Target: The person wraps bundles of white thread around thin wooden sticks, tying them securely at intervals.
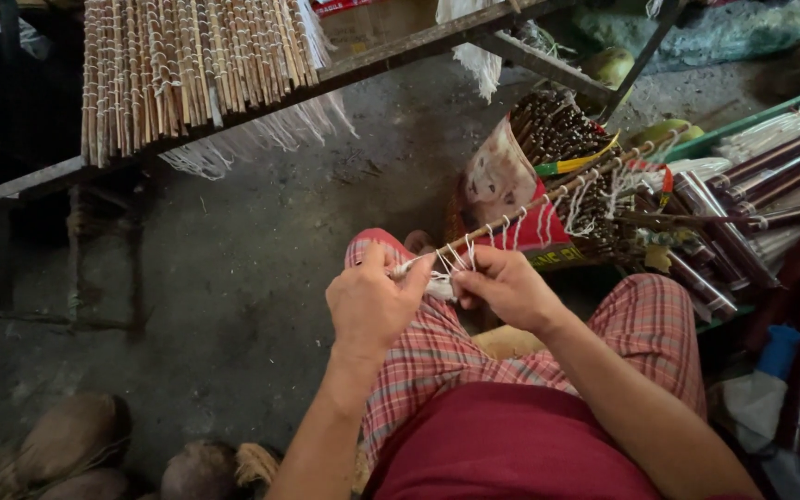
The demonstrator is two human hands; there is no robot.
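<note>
I sit with plaid trousers over my knees. A long thin wooden stick (548, 199) wrapped with white string loops slants from my hands up to the right. My left hand (372, 301) pinches the stick's near end between thumb and fingers. My right hand (506, 287) grips the stick just beside it, fingers closed over the white string (442, 282) knotted there. The two hands nearly touch.
A rack of tied bamboo sticks (196, 65) lies on a metal frame (20, 185) above left. A bag of dark sticks (557, 139) and a green crate (752, 120) of wrapped dark rolls stand at right. Coconut husks (76, 435) lie on the concrete floor lower left.
</note>
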